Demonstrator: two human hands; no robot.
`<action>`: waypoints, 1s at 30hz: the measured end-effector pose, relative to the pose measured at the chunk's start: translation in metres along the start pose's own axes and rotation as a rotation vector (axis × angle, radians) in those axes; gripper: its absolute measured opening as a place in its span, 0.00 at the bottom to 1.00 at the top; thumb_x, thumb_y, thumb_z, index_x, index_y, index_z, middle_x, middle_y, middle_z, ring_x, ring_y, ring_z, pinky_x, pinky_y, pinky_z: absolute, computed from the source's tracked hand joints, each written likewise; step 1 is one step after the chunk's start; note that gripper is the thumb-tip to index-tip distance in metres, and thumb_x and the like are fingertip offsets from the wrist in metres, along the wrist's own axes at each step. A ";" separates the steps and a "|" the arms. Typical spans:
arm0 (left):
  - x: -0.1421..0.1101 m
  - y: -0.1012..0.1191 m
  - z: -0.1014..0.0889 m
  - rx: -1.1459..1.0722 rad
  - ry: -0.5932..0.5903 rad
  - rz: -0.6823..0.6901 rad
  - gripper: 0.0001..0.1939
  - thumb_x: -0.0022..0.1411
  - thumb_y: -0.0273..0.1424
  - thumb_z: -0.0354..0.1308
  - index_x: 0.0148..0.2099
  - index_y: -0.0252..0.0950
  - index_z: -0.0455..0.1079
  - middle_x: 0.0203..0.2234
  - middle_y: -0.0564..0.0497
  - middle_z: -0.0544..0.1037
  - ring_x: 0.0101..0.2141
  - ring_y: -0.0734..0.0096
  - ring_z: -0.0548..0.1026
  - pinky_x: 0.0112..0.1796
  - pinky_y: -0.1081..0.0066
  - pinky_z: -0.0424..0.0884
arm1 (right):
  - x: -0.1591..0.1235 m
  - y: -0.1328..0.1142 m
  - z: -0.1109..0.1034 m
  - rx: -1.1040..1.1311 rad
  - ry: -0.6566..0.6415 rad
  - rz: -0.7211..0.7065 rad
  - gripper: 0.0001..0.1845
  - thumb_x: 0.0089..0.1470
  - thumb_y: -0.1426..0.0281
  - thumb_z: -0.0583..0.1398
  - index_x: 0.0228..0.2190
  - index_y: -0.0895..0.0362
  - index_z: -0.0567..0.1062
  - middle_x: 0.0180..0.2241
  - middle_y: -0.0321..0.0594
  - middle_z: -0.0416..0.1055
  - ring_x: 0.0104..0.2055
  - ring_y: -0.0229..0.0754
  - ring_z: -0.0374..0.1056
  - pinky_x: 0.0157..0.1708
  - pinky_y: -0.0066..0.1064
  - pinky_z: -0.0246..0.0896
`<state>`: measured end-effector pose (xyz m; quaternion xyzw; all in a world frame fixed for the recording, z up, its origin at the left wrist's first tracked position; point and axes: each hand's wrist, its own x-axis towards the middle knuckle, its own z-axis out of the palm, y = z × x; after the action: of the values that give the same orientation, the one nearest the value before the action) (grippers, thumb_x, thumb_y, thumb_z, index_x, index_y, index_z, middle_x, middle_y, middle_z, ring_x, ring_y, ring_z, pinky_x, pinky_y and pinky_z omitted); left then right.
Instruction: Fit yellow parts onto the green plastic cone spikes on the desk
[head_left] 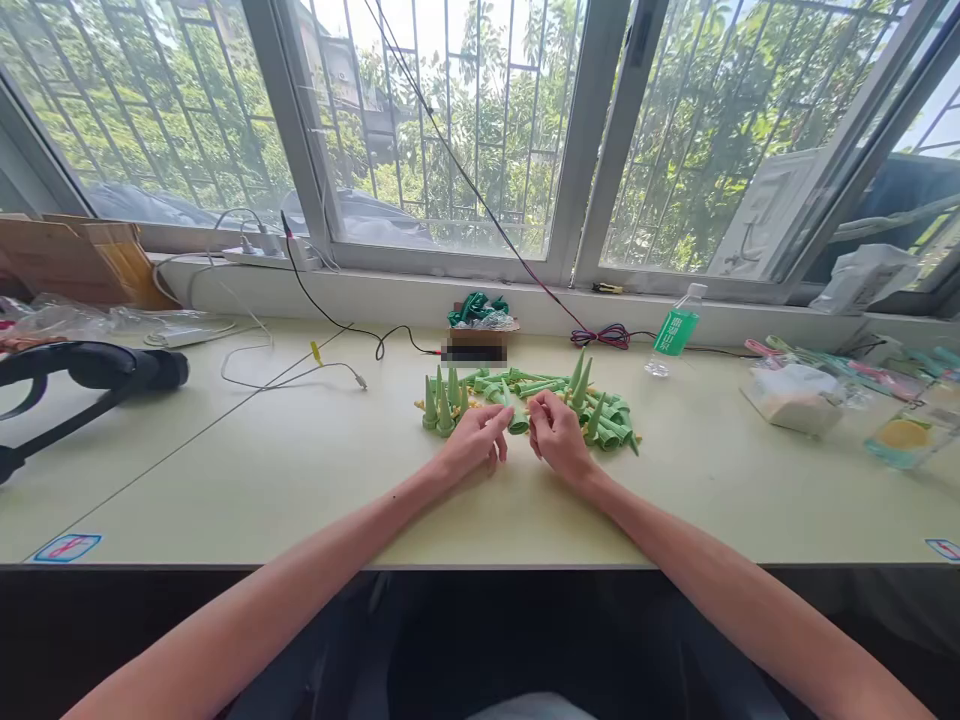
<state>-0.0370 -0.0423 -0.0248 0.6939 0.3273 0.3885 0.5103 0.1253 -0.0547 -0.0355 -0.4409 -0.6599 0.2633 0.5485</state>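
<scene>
My left hand [478, 440] is closed, thumb and forefinger pinching a green cone-shaped piece [518, 423] with its open round end turned toward me. Beside it, my right hand [556, 432] has its fingertips pressed together close to that piece; whatever they hold is too small to make out. Several green cones [444, 410] stand upright left of my hands. A heap of similar green cones [615, 425], mostly lying down, spreads behind and to the right. Small yellow bits [469, 400] show among them, partly hidden by the cones and my hands.
Behind the cones sits a small cardboard box [480, 335] with green wrapping. A water bottle [676, 330] stands at the back right, near a bag-lined container [799, 395]. Cables [300, 375] and a black headset [90, 375] lie on the left. The table's front edge [487, 566] is below my forearms.
</scene>
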 end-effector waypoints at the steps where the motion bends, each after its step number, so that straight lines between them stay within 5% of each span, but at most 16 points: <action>1: 0.000 0.000 0.000 0.011 0.000 0.005 0.22 0.61 0.50 0.54 0.35 0.33 0.67 0.15 0.54 0.70 0.15 0.74 0.70 0.15 0.78 0.64 | 0.000 0.001 0.000 -0.009 0.000 0.000 0.18 0.62 0.54 0.51 0.26 0.52 0.60 0.15 0.29 0.58 0.15 0.35 0.54 0.16 0.28 0.48; 8: -0.003 0.004 0.001 0.100 -0.019 0.043 0.24 0.60 0.44 0.59 0.53 0.33 0.71 0.16 0.56 0.69 0.13 0.78 0.66 0.15 0.78 0.66 | 0.001 0.002 -0.002 -0.064 -0.012 0.005 0.17 0.62 0.57 0.52 0.26 0.53 0.62 0.14 0.29 0.56 0.15 0.35 0.52 0.17 0.28 0.47; 14: -0.001 -0.001 0.002 0.197 0.044 0.209 0.17 0.60 0.42 0.58 0.46 0.37 0.76 0.33 0.49 0.72 0.19 0.81 0.68 0.19 0.77 0.70 | 0.002 0.005 -0.003 -0.102 -0.012 0.001 0.18 0.61 0.56 0.52 0.25 0.53 0.62 0.13 0.29 0.56 0.16 0.35 0.52 0.18 0.28 0.47; 20: 0.001 -0.006 0.001 0.413 0.120 0.315 0.13 0.63 0.38 0.55 0.43 0.39 0.77 0.37 0.48 0.72 0.24 0.78 0.67 0.23 0.77 0.70 | 0.003 0.007 -0.003 -0.140 -0.008 -0.009 0.18 0.61 0.58 0.52 0.23 0.53 0.63 0.14 0.30 0.57 0.17 0.36 0.54 0.19 0.28 0.49; 30: 0.002 -0.011 -0.001 0.556 0.138 0.401 0.16 0.66 0.32 0.52 0.53 0.44 0.73 0.41 0.48 0.72 0.26 0.77 0.68 0.28 0.75 0.70 | 0.001 0.003 0.000 -0.140 0.041 -0.008 0.17 0.62 0.59 0.52 0.24 0.53 0.63 0.15 0.30 0.56 0.18 0.36 0.53 0.20 0.28 0.48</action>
<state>-0.0374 -0.0373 -0.0350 0.8289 0.3115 0.4232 0.1918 0.1265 -0.0522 -0.0376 -0.4808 -0.6672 0.2051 0.5306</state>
